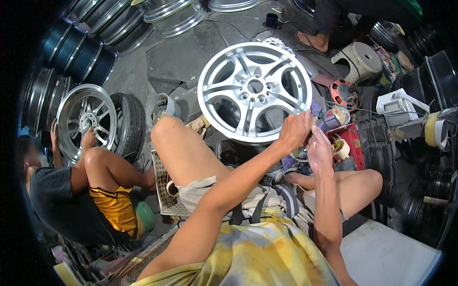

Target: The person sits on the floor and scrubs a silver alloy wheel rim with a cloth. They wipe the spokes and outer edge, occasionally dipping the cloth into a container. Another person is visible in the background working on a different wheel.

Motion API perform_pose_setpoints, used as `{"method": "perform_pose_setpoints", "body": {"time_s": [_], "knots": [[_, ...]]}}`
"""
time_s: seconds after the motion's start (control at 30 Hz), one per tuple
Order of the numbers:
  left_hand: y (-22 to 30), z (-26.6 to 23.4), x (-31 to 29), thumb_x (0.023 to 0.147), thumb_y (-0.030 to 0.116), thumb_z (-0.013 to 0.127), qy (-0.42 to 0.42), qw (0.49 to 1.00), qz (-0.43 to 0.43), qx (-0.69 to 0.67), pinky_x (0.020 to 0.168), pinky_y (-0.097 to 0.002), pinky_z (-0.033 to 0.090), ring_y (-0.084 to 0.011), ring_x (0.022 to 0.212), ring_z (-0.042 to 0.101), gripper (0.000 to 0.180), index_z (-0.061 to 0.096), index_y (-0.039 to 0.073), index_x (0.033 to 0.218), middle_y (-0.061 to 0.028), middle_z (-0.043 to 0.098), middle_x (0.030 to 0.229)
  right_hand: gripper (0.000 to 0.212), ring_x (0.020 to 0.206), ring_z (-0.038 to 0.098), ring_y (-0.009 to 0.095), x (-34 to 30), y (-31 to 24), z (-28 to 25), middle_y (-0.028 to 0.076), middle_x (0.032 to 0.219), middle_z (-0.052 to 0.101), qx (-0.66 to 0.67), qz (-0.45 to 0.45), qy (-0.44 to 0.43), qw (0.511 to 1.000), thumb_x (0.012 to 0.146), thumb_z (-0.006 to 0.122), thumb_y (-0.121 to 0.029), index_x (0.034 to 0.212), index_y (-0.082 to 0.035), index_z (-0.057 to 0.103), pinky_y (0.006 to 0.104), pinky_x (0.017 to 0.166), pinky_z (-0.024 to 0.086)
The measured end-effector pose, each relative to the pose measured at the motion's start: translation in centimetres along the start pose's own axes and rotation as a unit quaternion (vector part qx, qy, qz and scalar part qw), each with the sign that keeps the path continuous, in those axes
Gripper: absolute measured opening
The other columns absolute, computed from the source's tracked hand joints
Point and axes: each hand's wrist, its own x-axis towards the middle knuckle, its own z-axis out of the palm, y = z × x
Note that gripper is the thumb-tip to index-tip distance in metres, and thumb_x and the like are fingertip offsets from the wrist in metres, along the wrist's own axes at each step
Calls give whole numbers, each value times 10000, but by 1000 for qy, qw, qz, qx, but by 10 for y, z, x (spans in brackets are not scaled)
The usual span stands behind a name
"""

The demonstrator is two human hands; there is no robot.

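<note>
A silver alloy wheel rim [230, 89], with paired spokes, lies face up in front of my knees. By its lower right edge my left hand [295, 131] is closed, fingers bent. Just to its right is my right hand [318, 147], its fingers drawn together and meeting the left fingertips. A small tan piece [313, 121] shows between the fingertips; what it is I cannot make out. Close beyond the hands are an open paint-stained can [337, 116] and a red crate [352, 143] with a roll of tape [340, 149] in it.
At left a co-worker's hand [89, 139] touches another rim [62, 114], beside a black tyre [131, 125]. Stacked rims [78, 50] stand behind. A bucket [163, 106], a beige stool [357, 64], a red speaker-like disc [344, 93] and another person's sandalled foot [315, 41] surround the wheel.
</note>
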Motion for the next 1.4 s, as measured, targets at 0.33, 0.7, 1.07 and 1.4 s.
{"method": "perform_pose_setpoints", "body": {"time_s": [0.33,0.7,1.07,1.4], "knots": [[12,-55,23,1085,452,419,-63,998,-19,-5,675,-510,463,-474,622,542,670,648,-94,769,-311,565,653,316,1082,617,125,-26,-15,27,5,1189,633,-34,-46,-96,994,1064,587,-249,1297,-35,588,444,1028,498],[16,-221,133,894,616,643,-247,845,-87,467,893,-486,566,-407,998,718,676,730,-47,996,-258,732,1031,269,1056,661,191,-14,-26,6,84,1174,638,-7,1,7,1000,1058,518,-234,1218,-28,586,433,887,605],[-194,-244,157,840,170,599,-278,837,-118,456,940,-468,558,-413,1087,687,288,760,16,1023,-249,713,1141,281,844,558,129,63,-18,-14,23,892,642,-466,113,16,877,997,542,-246,1024,-14,699,304,730,460],[-199,-233,111,811,169,567,-269,843,-163,437,943,-482,550,-435,1078,690,380,687,-42,1102,-287,710,1115,358,742,668,194,105,19,-8,97,877,707,-435,91,67,893,938,560,-332,1026,-11,691,396,687,549]]}}
